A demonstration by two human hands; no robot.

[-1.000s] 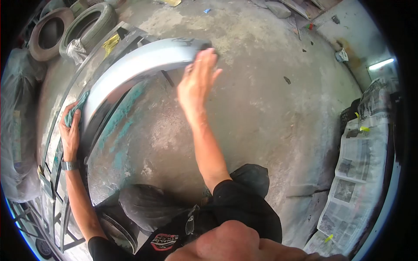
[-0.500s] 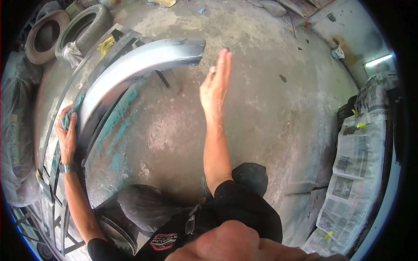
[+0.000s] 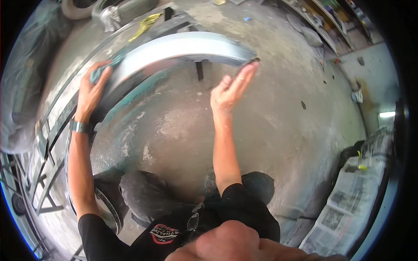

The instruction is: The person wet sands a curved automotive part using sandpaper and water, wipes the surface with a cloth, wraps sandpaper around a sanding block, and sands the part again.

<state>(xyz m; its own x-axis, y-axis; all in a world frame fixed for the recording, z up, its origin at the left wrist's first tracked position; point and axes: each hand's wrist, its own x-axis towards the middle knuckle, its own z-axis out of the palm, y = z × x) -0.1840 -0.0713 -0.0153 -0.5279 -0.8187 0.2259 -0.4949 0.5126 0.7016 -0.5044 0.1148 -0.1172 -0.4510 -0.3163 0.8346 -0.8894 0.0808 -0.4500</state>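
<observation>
Grip of the left hand (image 3: 90, 93) pinches a crumpled teal cloth (image 3: 98, 75) between thumb and fingers, a grey-banded watch (image 3: 81, 126) around its wrist. Right hand (image 3: 231, 92) is flat, straight fingers side by side with the thumb standing off – something dark at the fingertips is too blurred to make out, and I cannot tell whether they touch the panel. Between the two hands arches the long, curved, pale silver-grey panel (image 3: 183, 45), the cloth against its left part, the right hand at its right end. Dark grey metal framework (image 3: 174, 27) stands beneath and behind it on the worn concrete floor (image 3: 183, 130). Printed newspaper sheets (image 3: 344, 217) lie at the right – farther off, a rumpled yellow cloth (image 3: 145, 27), then worn rubber tyres (image 3: 135, 11)
</observation>
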